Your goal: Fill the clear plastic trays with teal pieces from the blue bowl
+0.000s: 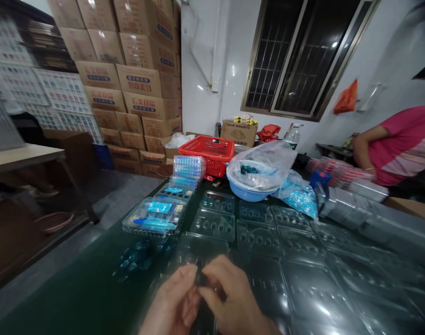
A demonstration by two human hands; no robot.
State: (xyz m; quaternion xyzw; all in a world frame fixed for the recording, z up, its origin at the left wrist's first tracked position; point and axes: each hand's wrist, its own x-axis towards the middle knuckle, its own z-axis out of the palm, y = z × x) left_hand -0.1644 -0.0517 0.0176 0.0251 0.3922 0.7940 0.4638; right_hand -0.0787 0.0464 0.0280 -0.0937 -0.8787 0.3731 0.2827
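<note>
My left hand point(175, 298) and my right hand point(229, 293) meet at the fingertips, low in the middle of the head view. Both are closed in a pinch, and a small dark thing seems to sit between them, too blurred to name. Beneath and around them lie clear plastic trays point(214, 224) with moulded hollows, set out in rows on the dark green table point(76, 288). Left of my hands is a loose pile of small, shiny teal pieces point(136, 258). Behind that pile, a packed clear case point(155, 215) holds a blue pen-like item and a blue label.
A blue basin point(250, 191) lined with plastic holds more teal pieces, beside a bag of blue-and-white packets point(299, 193). Behind stand a red basket point(209, 151) and stacked cases point(188, 167). Cartons point(142, 88) rise at back left. A person in pink point(401, 139) works at right.
</note>
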